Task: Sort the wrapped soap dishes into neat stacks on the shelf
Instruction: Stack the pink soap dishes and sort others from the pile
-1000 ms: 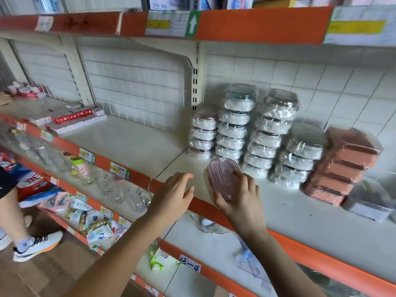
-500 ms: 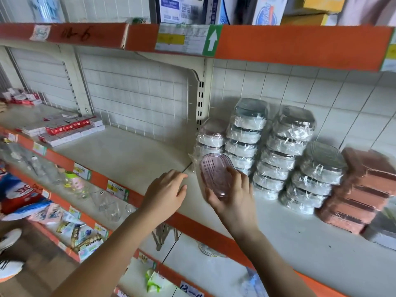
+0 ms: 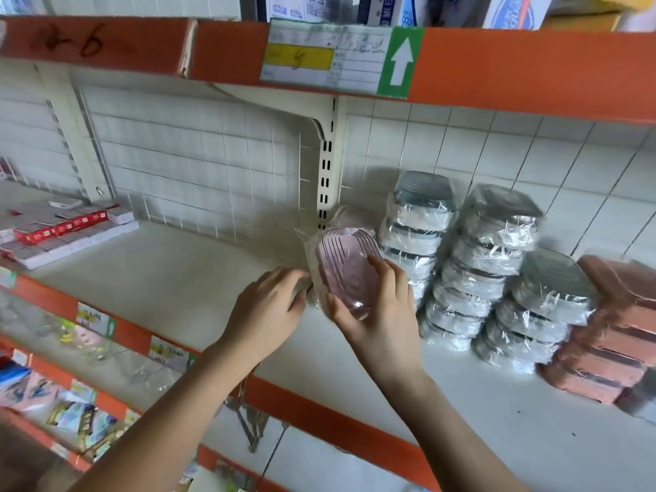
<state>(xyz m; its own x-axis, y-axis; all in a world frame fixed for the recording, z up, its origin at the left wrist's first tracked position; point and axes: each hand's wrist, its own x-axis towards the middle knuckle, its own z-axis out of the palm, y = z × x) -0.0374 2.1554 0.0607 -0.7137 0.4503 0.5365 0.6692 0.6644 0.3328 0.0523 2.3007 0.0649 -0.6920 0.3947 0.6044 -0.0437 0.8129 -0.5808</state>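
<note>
The pink soap dish [image 3: 346, 271], wrapped in clear film, is being held above the white shelf [image 3: 198, 278], tilted so that its ribbed inside is facing the camera. The right hand [image 3: 376, 314] is gripping it from below: the thumb is lying at the 7 o'clock edge of the dish, one finger is curling over the 3 o'clock edge, and the palm is sitting behind it. The left hand [image 3: 266, 314] is staying at 9 o'clock from the dish, fingers bent and close together, the tips touching the loose film at its side; whether they are pinching it I cannot tell.

On the orange rail above, a price label [image 3: 319, 56] is showing a yellow field with a handwritten "5", and next to it a green tag [image 3: 401, 62] is carrying a white arrow pointing up. At the left, dark handwriting [image 3: 85, 44] is reading like "6". Other labels are too blurred to read.

At 3 o'clock from the dish, stacks of grey wrapped dishes [image 3: 479, 271] are standing against the tiled wall, very close to the right hand. A low stack [image 3: 349, 216] is partly hiding behind the pink dish. Further at 3 o'clock, a stack of orange-brown dishes [image 3: 610, 332] is leaning. At 9 o'clock, well apart, red and white boxes [image 3: 67, 229] are lying flat.
</note>
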